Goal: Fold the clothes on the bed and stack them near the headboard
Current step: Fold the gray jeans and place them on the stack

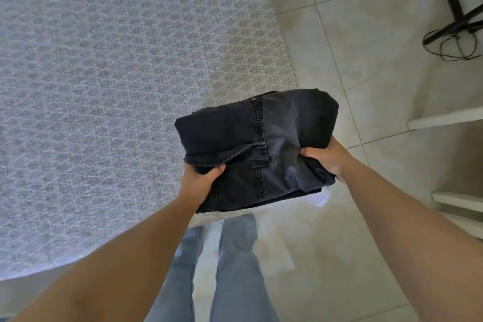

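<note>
Bed point(104, 86) corner: folded black jeans point(251, 149) between left hand point(200, 180), right hand point(326, 158).

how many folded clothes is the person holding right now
2 at least: dark folded jeans on top, gripped by the left hand and right hand, and a white garment peeking out underneath. More may be hidden between.
</note>
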